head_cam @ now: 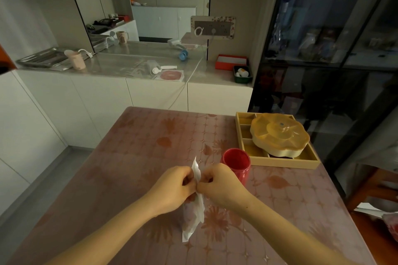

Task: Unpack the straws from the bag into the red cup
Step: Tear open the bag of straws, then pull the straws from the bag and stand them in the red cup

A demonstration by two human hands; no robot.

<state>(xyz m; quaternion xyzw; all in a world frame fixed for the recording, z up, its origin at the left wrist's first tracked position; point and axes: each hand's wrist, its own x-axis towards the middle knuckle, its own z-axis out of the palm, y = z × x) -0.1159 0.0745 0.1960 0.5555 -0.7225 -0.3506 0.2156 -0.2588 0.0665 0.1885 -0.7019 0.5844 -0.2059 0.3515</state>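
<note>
Head view showed both hands meeting low in the centre of the frame. The left hand [174, 187] and the right hand [219, 187] were each curled tight, fingertips pinching the upper part of a thin clear bag [195, 206] between them. The bag hung tilted, its lower end touching or just above the tabletop [129, 157]; which one could not be told. Straws inside could not be made out. The red cup [235, 164] stood upright just beyond the right hand, mouth open. A compartment tray [280, 162] with a lidded, flower-shaped box [280, 133] sat near the right edge. Open tabletop lay left of the hands and beyond them.
</note>
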